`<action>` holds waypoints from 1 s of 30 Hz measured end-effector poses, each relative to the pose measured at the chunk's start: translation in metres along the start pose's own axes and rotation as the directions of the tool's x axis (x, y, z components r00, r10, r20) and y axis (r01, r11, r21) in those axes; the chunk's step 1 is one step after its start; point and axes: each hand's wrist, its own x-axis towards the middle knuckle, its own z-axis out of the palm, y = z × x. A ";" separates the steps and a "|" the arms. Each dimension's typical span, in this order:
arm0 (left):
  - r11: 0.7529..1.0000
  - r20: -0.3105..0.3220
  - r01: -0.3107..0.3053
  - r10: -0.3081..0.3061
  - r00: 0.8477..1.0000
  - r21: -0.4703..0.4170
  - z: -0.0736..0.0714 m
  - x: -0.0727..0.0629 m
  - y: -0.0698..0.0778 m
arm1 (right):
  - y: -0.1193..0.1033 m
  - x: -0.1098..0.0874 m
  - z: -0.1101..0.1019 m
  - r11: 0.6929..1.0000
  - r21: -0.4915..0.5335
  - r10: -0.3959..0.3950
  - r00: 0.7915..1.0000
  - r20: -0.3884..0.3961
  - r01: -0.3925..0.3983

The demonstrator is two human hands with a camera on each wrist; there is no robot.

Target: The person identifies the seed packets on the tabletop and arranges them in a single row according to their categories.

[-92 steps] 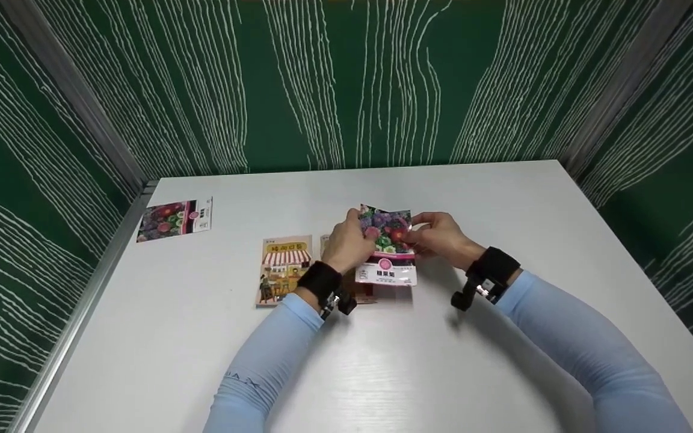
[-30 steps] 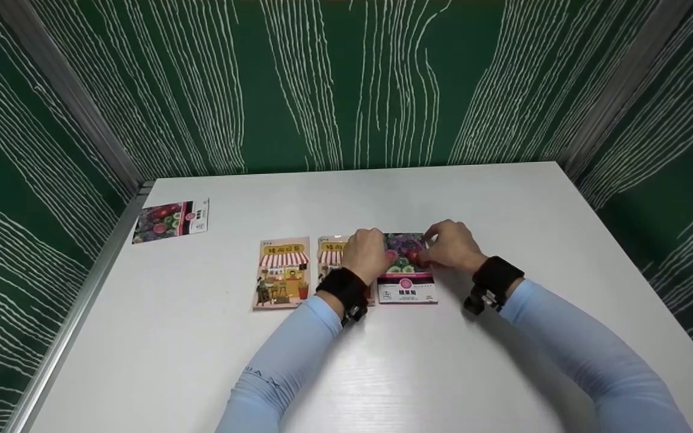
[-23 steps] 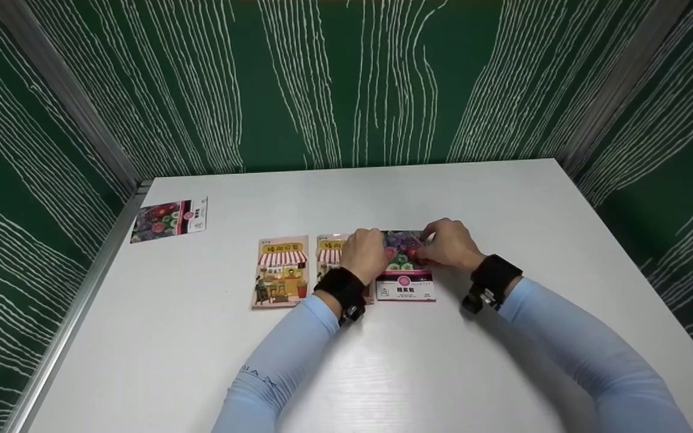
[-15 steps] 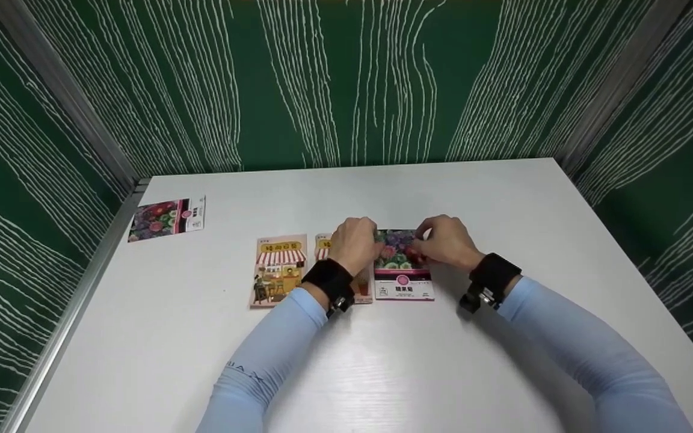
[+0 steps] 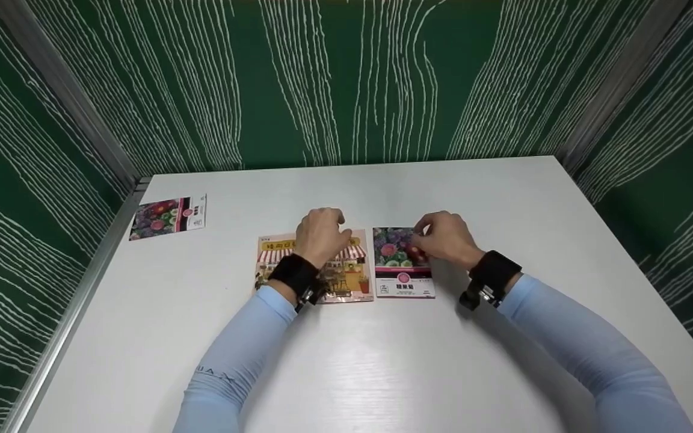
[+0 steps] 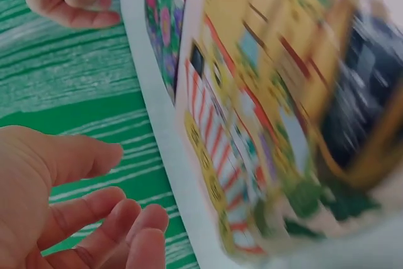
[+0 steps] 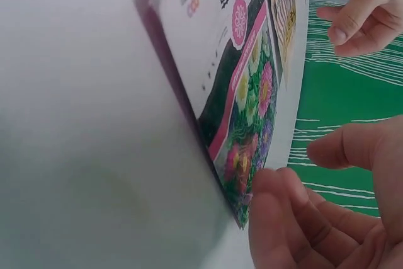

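My left hand [image 5: 322, 236] hovers over two orange shop-picture packets, with its fingers loosely bent and nothing between them. In the left wrist view its thumb [image 6: 94, 155] stands apart from the fingers. The right-hand orange packet [image 5: 355, 270] shows more; the left one [image 5: 267, 255] is largely covered by my hand and wristband. Just right of them lies a flower-picture seed packet [image 5: 405, 273], flat on the table. My right hand [image 5: 447, 239] is at that packet's upper right edge. In the right wrist view its thumb and fingers [image 7: 267, 209] are apart, fingertips beside the packet's corner.
Another flower-picture packet [image 5: 169, 216] lies turned sideways near the table's far left corner. The white table [image 5: 346, 367] meets green walls with white lines [image 5: 286, 90] at the back and sides. A metal rail [image 5: 82, 307] runs along the left edge.
The flower packet, earlier raised in both hands, now lies right of the orange packets. My left hand has left it and moved left over them; my right hand stays at its edge.
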 end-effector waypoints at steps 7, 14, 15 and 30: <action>0.998 -0.070 -0.031 0.027 0.997 -0.052 -0.011 -0.002 -0.029 | 0.002 -0.005 -0.003 0.999 -0.021 0.049 0.999 -0.020 -0.049; 0.999 -0.080 0.047 -0.047 0.996 -0.010 -0.033 0.000 -0.067 | 0.003 -0.007 -0.004 0.995 0.001 0.096 0.995 -0.016 -0.096; 0.998 -0.087 0.062 -0.062 0.994 -0.002 -0.038 0.001 -0.073 | 0.003 -0.007 -0.004 0.995 -0.003 0.098 0.995 -0.019 -0.098; 0.987 -0.291 0.158 -0.141 0.946 0.035 -0.095 0.002 -0.162 | 0.004 -0.010 0.000 0.996 -0.026 0.080 0.996 -0.037 -0.081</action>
